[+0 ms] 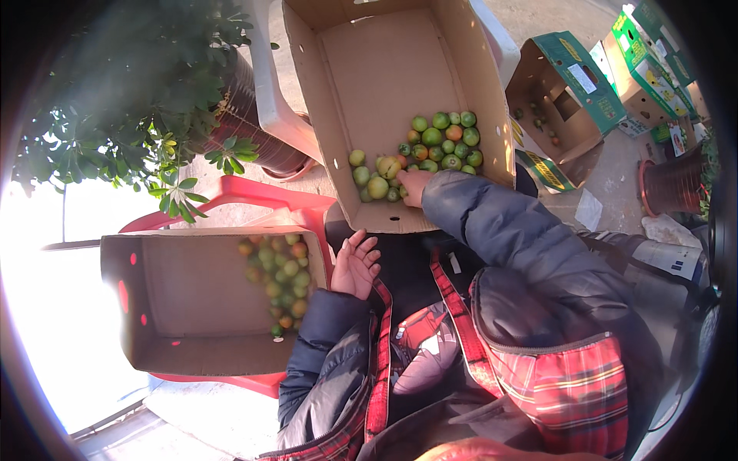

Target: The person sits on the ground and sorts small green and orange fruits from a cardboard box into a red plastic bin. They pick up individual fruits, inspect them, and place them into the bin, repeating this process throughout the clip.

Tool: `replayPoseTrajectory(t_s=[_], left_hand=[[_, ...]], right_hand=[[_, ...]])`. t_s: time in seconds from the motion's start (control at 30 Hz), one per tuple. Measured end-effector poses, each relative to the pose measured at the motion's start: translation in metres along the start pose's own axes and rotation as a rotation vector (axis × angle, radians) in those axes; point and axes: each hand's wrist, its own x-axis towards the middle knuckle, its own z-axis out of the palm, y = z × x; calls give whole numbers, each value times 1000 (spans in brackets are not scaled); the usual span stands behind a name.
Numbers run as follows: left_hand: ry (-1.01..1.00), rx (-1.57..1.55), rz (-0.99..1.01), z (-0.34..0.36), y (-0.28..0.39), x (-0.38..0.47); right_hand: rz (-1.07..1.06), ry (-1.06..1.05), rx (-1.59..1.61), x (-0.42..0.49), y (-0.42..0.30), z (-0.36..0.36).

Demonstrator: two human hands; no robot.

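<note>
A large cardboard box lies before me, with green and reddening tomatoes gathered toward its near end. My right hand reaches in over the near right side. Its fingertips touch the tomatoes between the yellowish-green ones at left and the greener group at right; whether they grip one is hidden. Just outside the box's near edge, my left hand is palm up with fingers loosely apart and nothing in it. To its left stands a second cardboard box, with green and orange tomatoes along its right side.
A red plastic chair supports the left box, and a white plastic chair is under the large one. At left, a leafy plant grows in a ribbed pot. Green printed cartons and another pot stand at right.
</note>
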Motion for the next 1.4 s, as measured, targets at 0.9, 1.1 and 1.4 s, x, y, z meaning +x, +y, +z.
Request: replayPoseTrajectory(t_s=[0.9,1.1,1.4], left_hand=[[86,-170,85,-8,17,-17],[108,-30,78,-8,12,-13],[104,40,35,-17,11,-7]], right_hand=[[-56,144,6,24,-3,-23],[-195,231,57,33,15,-5],[-349,257,418,-37,-23,-35]])
